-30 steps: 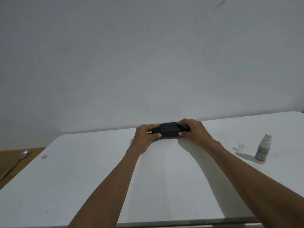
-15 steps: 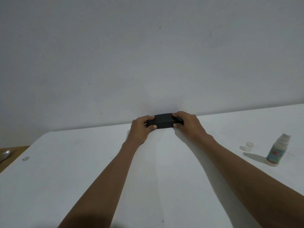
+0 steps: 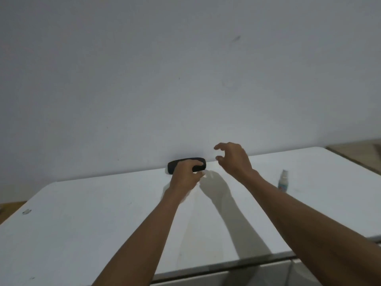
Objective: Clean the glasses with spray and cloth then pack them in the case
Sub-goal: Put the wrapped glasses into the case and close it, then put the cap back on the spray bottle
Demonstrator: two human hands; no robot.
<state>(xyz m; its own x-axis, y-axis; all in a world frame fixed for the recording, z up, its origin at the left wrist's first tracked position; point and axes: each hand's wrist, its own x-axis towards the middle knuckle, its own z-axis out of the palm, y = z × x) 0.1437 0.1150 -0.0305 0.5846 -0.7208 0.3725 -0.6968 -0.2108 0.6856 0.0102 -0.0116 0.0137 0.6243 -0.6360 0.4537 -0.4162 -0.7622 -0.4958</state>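
Observation:
The black glasses case point(image 3: 175, 164) lies closed at the far edge of the white table point(image 3: 103, 223), against the wall. My left hand point(image 3: 185, 176) rests on the case's front, fingers curled over its right half. My right hand point(image 3: 234, 159) hovers just to the right of the case, off it, with fingers spread and curved. The small spray bottle point(image 3: 283, 181) stands upright to the right. No glasses or cloth are in sight.
A grey wall point(image 3: 185, 79) rises directly behind the table's far edge. A small scrap point(image 3: 26, 211) lies near the table's left edge. Wooden surface shows at the far right point(image 3: 358, 153). The table's near edge runs across the bottom.
My right hand has let go of the case and lifted to the right with fingers apart. My left hand stays on the case. The view has shifted; the small cap beside the bottle is out of sight.

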